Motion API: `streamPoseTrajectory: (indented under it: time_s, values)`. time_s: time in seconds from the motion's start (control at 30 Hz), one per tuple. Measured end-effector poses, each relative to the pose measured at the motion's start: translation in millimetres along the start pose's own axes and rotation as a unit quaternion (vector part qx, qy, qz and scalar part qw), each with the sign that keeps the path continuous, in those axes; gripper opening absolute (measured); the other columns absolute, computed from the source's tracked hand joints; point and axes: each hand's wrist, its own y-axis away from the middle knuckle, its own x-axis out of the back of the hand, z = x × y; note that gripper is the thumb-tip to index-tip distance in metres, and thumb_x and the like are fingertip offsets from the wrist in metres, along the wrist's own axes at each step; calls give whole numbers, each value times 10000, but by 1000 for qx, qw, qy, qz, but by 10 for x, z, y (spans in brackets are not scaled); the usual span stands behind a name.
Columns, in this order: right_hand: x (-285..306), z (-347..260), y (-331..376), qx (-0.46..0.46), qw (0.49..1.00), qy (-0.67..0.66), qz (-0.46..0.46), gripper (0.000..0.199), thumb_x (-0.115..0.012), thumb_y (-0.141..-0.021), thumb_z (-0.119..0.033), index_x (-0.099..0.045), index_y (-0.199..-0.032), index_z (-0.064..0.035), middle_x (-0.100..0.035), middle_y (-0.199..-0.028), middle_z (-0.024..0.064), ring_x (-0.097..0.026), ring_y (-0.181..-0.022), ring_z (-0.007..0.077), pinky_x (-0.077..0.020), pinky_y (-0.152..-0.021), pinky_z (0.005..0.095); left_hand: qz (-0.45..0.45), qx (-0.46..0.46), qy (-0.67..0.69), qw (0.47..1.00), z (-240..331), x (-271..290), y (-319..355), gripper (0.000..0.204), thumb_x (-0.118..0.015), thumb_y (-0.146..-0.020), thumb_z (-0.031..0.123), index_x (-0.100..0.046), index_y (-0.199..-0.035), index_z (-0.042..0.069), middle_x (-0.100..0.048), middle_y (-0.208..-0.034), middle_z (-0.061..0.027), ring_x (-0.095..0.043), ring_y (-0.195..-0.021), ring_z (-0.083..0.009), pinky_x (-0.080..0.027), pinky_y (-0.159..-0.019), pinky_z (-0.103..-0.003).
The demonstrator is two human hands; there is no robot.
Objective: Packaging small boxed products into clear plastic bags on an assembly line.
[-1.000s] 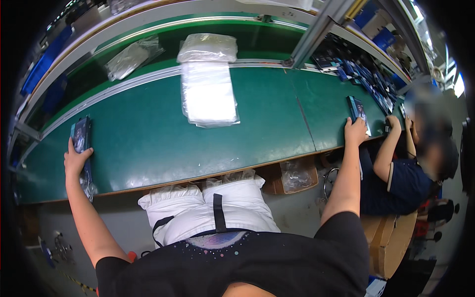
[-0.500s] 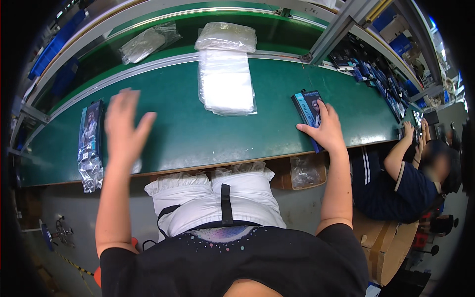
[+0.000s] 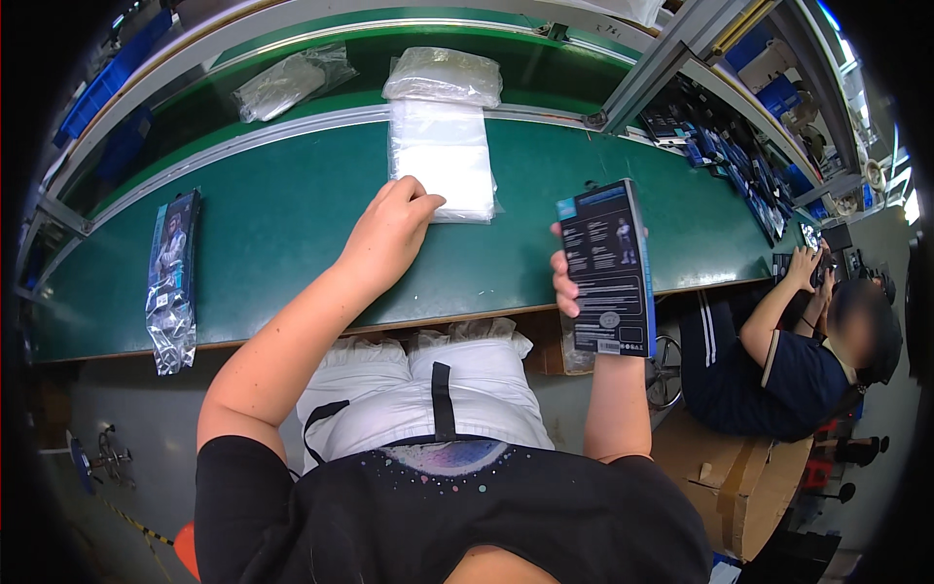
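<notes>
Green covered the long surface (image 3: 292,224) under both hands. The left hand (image 3: 389,229) rested with fingers curled on the near edge of a stack of clear plastic bags (image 3: 440,161). The right hand (image 3: 569,282) gripped a dark flat box (image 3: 608,268) upright, just right of that stack. Far left lay a bagged box (image 3: 170,277).

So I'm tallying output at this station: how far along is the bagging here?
One bagged dark card pack already lies on the green belt. The right hand holds an unbagged dark flat box; the left hand touches the stack of clear plastic bags. That box is not yet bagged.
</notes>
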Motion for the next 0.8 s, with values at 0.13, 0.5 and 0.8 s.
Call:
streamPoseTrajectory:
  time_s: [0.13,0.5,0.8]
  values:
    - [-180,283,-95,7,992,105,71,477,-498,-926,-239,-382,-1291,44,-557,-1044,165,-589,-802,185,-508,-566,320,10,81,116,990,10,-3,0,137,-616,-790,21,-659,-920,23,-556,-855,-97,-555,-821,-258,-462,-738,-337]
    - [-337,344,-605,-89,966,222,101,573,-615,-806,-20,-363,-1308,93,-599,-1118,164,-639,-934,176,-529,-806,292,-80,236,172,953,-101,233,-81,180,-625,-768,9,-701,-930,38,-590,-882,-87,-588,-789,-178,-468,-726,-271]
    - [-329,536,-549,25,909,359,211,628,-604,-816,-17,-299,-1356,84,-530,-1213,168,-576,-1027,173,-475,-871,275,-119,233,191,946,-61,326,-94,190,-598,-791,26,-665,-965,-8,-655,-820,-75,-603,-742,-129,-485,-687,-267]
